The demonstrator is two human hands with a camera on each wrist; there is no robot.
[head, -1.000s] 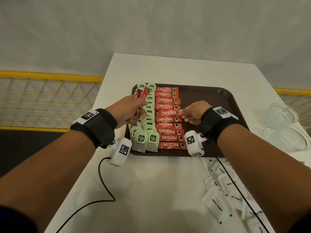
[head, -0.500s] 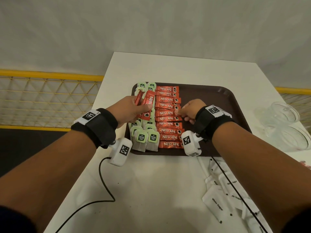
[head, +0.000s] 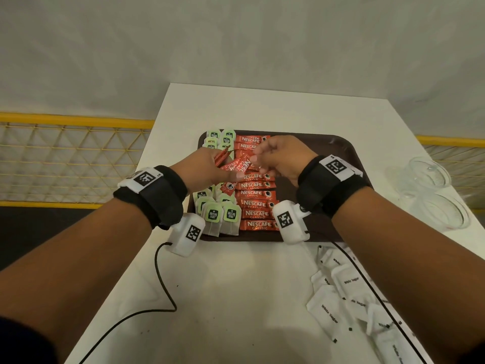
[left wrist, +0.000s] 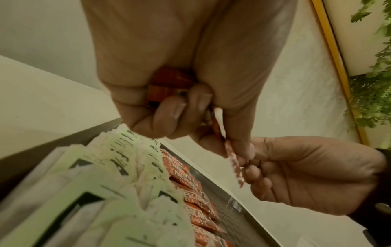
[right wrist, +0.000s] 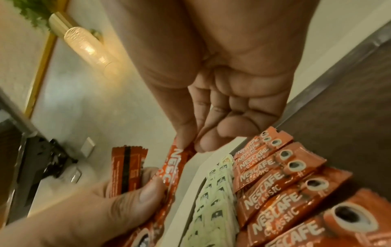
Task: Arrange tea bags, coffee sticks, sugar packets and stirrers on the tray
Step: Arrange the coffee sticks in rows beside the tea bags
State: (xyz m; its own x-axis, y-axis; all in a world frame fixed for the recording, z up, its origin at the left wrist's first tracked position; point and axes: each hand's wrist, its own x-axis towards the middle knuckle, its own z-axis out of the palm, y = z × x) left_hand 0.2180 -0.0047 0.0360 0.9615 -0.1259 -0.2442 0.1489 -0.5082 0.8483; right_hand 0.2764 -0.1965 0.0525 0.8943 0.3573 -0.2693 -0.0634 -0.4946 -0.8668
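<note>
A brown tray [head: 341, 148] holds green-tagged tea bags [head: 221, 215] along its left side and a column of red coffee sticks [head: 256, 203] beside them. Above these, my left hand [head: 225, 170] grips a small bundle of coffee sticks [left wrist: 167, 86]. One stick [head: 240, 164] juts out of that bundle to the right. My right hand [head: 258, 160] pinches its free end between thumb and forefinger [right wrist: 184, 142], while my left thumb [right wrist: 148, 195] still presses on it. No stirrers are in view.
White sugar packets [head: 341, 282] lie loose on the white table at the front right of the tray. Two clear glass containers [head: 430, 174] stand at the right edge. A black cable [head: 160, 271] trails across the table's front left. The tray's right half is bare.
My right hand has lifted off the row of sticks on the tray and moved left to pinch a stick in the left hand's bundle. The left hand has shifted slightly right.
</note>
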